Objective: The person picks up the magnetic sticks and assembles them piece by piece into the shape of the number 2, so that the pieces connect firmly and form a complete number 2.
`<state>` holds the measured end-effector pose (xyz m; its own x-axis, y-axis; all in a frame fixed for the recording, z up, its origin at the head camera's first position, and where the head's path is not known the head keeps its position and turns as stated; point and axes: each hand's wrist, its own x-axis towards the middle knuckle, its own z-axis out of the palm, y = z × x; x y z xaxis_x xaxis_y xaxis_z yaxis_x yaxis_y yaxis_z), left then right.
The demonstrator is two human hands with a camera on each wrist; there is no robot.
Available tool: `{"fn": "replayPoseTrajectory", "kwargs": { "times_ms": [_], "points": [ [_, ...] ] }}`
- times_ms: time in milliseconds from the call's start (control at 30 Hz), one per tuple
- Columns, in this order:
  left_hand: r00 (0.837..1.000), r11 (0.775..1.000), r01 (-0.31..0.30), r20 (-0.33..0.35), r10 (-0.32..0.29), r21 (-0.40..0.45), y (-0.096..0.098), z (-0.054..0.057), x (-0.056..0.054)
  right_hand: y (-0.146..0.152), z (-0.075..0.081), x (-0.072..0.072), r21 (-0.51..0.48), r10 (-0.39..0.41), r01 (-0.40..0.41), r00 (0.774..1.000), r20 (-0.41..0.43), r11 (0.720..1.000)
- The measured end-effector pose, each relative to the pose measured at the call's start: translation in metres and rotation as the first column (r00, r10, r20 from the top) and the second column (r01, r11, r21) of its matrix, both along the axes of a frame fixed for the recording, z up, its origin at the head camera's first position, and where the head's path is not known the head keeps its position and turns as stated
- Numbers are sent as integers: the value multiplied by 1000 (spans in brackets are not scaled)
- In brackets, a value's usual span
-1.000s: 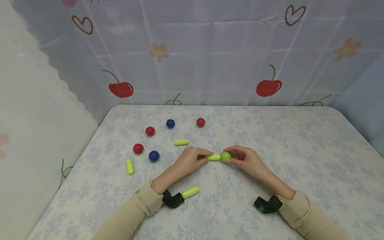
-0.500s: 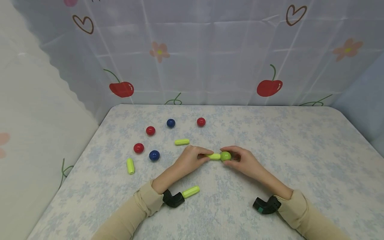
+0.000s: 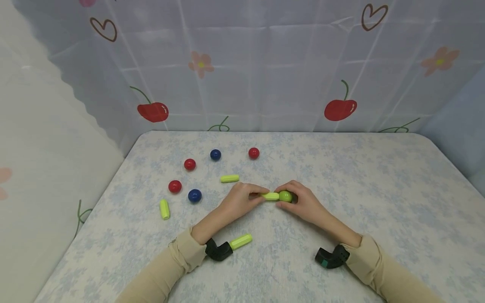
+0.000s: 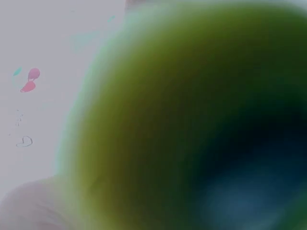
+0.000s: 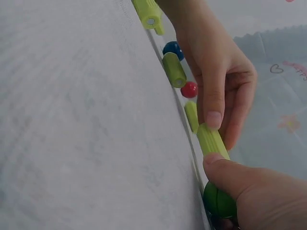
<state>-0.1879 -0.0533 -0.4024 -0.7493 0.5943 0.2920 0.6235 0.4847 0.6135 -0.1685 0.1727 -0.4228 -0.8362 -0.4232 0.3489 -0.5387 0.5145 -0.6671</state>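
My left hand (image 3: 244, 197) pinches a short yellow-green ribbed rod (image 3: 271, 196) between thumb and fingers. A light green ball (image 3: 286, 196) sits at the rod's right end, in line with it. My right hand (image 3: 303, 201) curls round this ball, its fingertips reaching the junction of ball and rod. In the right wrist view, my right thumb (image 5: 230, 175) overlaps the near end of the rod (image 5: 211, 141), and the ball (image 5: 219, 200) shows darker green below it. A large blurred yellow-green shape (image 4: 144, 124) fills most of the left wrist view.
Left of the hands lie red balls (image 3: 174, 186), blue balls (image 3: 195, 195) and a yellow-green rod (image 3: 164, 209). Another rod (image 3: 230, 179) lies behind the left hand. A third rod (image 3: 241, 241) lies by the left wrist's black camera mount (image 3: 219, 251). Patterned cloth covers the table (image 3: 379, 185).
My right hand has slid left along the ball, so its fingertips now reach the rod's end. The left hand keeps its pinch on the rod almost in place.
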Motion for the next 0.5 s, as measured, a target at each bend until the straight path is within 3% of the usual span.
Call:
{"fn": "replayPoseTrajectory", "kwargs": {
  "times_ms": [267,500],
  "points": [
    [998,999,-35,43,34,21,-25,21,0,1,-1,0,-6,-4,4,1000,10,1000],
    [990,989,-138,35,136,52,-79,32,6,0,1,0,-7,-3,3,1000,27,1000]
  ]
}}
